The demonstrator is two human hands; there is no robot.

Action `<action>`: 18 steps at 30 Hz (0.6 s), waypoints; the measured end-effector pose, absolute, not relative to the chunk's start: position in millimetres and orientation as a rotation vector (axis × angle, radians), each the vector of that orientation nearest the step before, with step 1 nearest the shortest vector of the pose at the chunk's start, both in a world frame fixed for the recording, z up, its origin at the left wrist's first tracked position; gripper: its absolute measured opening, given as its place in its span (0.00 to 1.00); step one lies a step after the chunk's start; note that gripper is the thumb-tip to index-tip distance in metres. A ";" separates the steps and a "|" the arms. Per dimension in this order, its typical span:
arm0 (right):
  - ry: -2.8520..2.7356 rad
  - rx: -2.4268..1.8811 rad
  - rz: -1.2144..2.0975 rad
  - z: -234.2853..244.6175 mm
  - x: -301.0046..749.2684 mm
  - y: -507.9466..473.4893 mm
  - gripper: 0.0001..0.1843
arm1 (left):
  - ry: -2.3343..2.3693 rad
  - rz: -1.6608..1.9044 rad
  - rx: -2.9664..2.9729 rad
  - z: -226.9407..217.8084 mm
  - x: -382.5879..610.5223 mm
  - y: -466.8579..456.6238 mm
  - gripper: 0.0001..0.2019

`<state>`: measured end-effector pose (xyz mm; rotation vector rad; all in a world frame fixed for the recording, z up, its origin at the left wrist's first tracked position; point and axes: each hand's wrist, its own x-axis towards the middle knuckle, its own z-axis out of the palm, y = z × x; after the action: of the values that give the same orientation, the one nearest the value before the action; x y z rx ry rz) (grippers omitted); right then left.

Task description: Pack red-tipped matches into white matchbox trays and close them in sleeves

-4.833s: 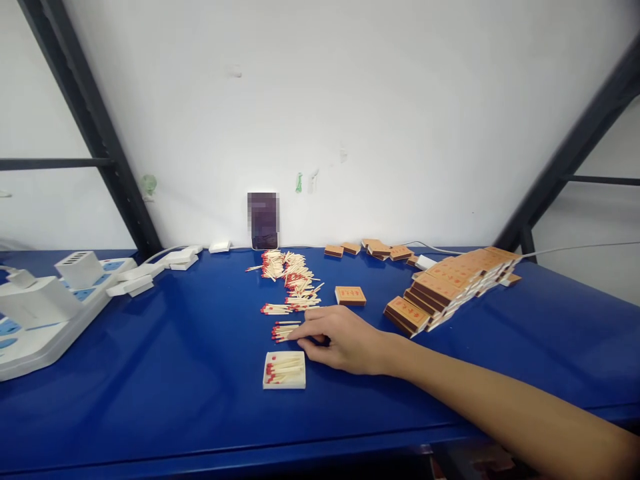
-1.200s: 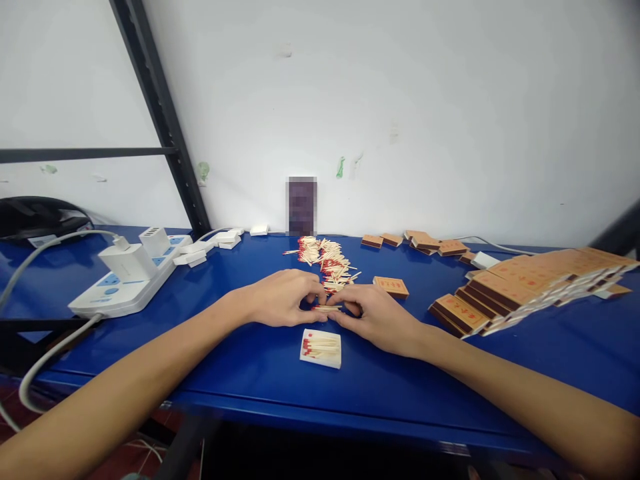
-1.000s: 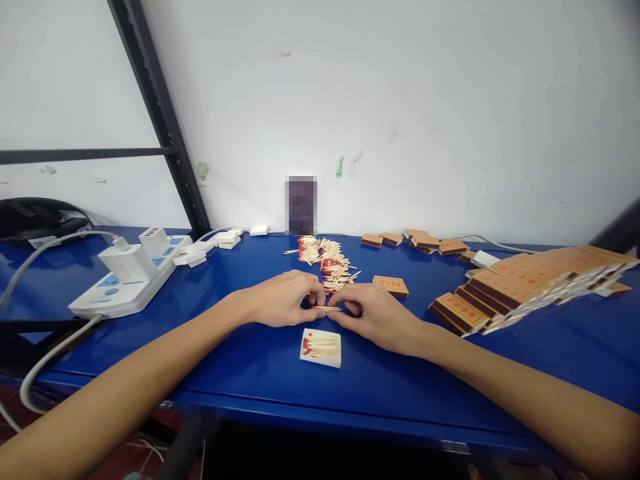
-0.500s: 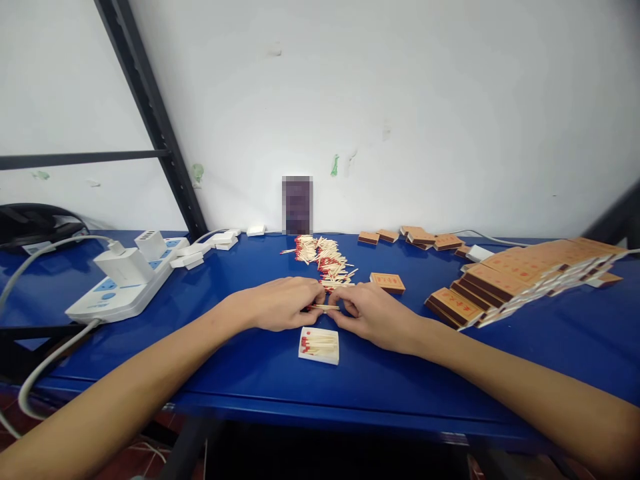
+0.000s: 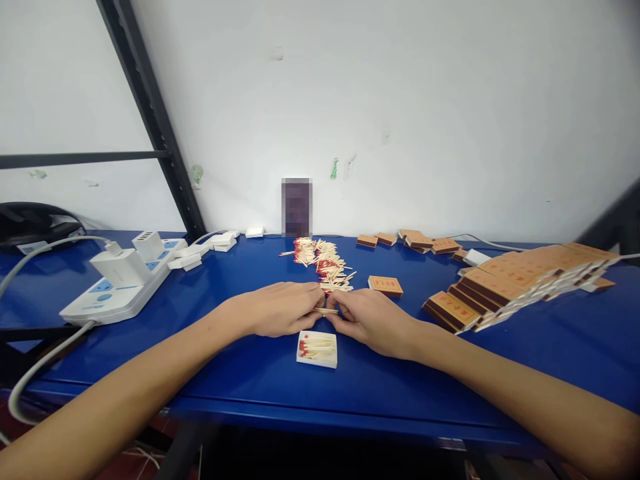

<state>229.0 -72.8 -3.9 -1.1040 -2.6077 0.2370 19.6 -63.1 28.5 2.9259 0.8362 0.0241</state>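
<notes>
My left hand (image 5: 280,309) and my right hand (image 5: 371,320) rest on the blue table (image 5: 210,360), fingertips meeting. Together they pinch a small bundle of matches (image 5: 326,311) held level between them. Just in front of the hands lies a white open matchbox tray (image 5: 317,349) with red-tipped matches in it. Behind the hands spreads a loose pile of matches (image 5: 321,261). A single closed orange matchbox (image 5: 385,286) lies to the right of that pile.
A long overlapping row of orange matchboxes (image 5: 505,285) lies at the right, with more boxes (image 5: 410,240) by the wall. A white power strip (image 5: 117,283) with chargers and cables sits at the left. A dark phone (image 5: 297,207) leans on the wall.
The left hand has come in and joined the right on the bundle of matches. In the last second the hands drew slightly nearer the tray, the view shifting a little.
</notes>
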 end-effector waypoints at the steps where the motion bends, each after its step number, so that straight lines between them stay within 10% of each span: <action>1: -2.611 -1.102 0.236 -4.2 229.0 -72.8 0.06 | 0.833 0.016 2.933 27.9 19.7 -62.9 0.07; 18: -2.628 -1.102 0.202 -3.4 229.4 -71.7 0.08 | 0.802 0.021 2.926 29.2 19.0 -62.7 0.08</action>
<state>229.4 -71.7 -3.4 -1.1017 -2.6279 0.2023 19.0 -62.7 29.2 2.9261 0.8017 0.0207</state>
